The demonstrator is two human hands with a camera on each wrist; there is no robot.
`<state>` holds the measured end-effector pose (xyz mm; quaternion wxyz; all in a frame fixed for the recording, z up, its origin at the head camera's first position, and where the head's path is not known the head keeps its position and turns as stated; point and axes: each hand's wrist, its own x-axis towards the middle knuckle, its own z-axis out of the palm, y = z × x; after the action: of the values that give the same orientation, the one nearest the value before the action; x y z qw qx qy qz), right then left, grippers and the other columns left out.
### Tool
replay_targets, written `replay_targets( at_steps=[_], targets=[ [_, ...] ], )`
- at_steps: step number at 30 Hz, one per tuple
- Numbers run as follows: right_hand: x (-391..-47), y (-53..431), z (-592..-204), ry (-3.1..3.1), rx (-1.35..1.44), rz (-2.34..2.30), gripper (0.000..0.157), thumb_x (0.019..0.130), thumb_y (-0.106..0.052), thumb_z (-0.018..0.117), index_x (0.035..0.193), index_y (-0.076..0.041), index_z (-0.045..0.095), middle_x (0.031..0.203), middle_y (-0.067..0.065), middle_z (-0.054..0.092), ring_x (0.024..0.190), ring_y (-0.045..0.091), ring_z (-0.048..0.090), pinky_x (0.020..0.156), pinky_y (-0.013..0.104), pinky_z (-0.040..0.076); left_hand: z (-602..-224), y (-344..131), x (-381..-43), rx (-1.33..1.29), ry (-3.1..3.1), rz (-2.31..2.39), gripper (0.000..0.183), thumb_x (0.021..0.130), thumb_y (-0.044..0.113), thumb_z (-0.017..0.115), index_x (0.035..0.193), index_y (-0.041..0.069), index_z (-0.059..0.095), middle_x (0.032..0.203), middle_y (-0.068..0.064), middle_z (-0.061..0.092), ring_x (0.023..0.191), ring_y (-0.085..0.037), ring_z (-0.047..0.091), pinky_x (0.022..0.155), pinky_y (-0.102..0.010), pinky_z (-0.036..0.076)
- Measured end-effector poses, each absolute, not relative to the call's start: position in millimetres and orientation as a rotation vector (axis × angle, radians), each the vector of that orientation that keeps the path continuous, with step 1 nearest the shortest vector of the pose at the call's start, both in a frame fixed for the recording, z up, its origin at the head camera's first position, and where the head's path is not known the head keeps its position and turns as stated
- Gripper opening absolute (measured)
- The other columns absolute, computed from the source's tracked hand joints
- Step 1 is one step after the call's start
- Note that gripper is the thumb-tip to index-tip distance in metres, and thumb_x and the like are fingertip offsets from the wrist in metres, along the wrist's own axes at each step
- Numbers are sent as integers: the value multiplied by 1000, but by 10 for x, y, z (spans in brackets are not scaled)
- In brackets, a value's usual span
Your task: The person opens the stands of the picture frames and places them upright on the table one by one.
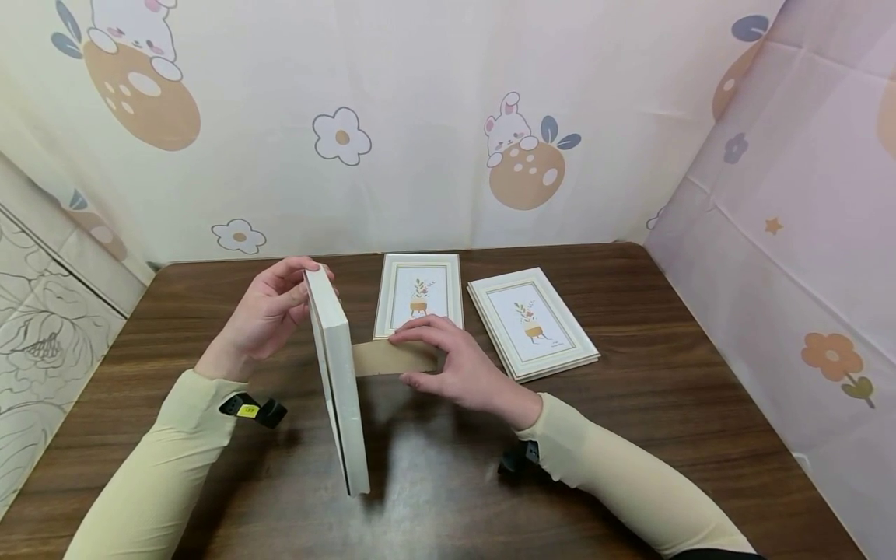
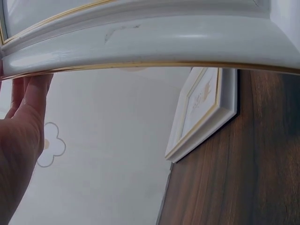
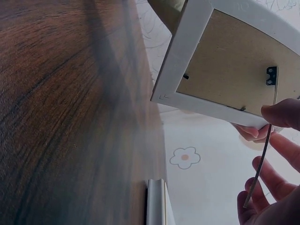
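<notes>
A white picture frame (image 1: 341, 381) stands on edge, nearly edge-on in the head view. My left hand (image 1: 273, 307) grips it at its upper far corner, thumb on the side toward me. From its brown backing board (image 3: 229, 61) a flat brown easel stand (image 1: 385, 358) swings out on a small black hinge (image 3: 272, 76). My right hand (image 1: 465, 369) pinches the stand's free end between thumb and fingers. In the left wrist view the frame's front moulding (image 2: 154, 42), with thin gold lines, crosses the top.
Behind the right hand, a white frame with a plant picture (image 1: 420, 288) lies face up. To its right lies a small stack of similar frames (image 1: 532, 323). The brown wooden table (image 1: 672, 389) meets a patterned curtain (image 1: 420, 179) at the back.
</notes>
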<state>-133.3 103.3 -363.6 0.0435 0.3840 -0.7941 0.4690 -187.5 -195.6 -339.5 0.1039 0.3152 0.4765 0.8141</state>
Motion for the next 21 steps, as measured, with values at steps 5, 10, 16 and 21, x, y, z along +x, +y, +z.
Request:
replay_targets(
  at_steps=[5, 10, 16, 21],
  targets=[
    [-1327, 1030, -3646, -2433, 1185, 1436, 44, 82, -15, 83, 123, -13, 68, 127, -1, 61, 121, 16, 52, 102, 34, 42, -3399, -1947, -1876, 948, 1377, 2408, 27, 101, -4, 51, 118, 9, 66, 116, -11, 62, 98, -25, 68, 78, -28, 56],
    [-1334, 1036, -3658, -2431, 1200, 1413, 44, 81, -15, 83, 123, -13, 68, 127, -1, 61, 122, 15, 52, 102, 33, 42, -3387, -1947, -1862, 948, 1394, 2402, 27, 100, -2, 51, 117, 12, 67, 117, -10, 62, 99, -25, 67, 78, -27, 56],
    [-1337, 1071, -3666, -2417, 1203, 1406, 44, 81, -14, 83, 123, -12, 68, 127, 0, 61, 122, 16, 53, 101, 34, 43, -3381, -1956, -1852, 942, 1399, 2408, 27, 101, -3, 50, 117, 12, 67, 117, -10, 62, 98, -25, 67, 78, -26, 56],
    [-1333, 1137, -3673, -2445, 1144, 1444, 45, 80, -11, 84, 123, -12, 68, 127, -1, 62, 120, 14, 54, 98, 37, 47, -3389, -1972, -1849, 909, 1446, 2430, 26, 100, -2, 53, 115, 12, 68, 115, -8, 64, 98, -18, 64, 78, -23, 54]
  ],
)
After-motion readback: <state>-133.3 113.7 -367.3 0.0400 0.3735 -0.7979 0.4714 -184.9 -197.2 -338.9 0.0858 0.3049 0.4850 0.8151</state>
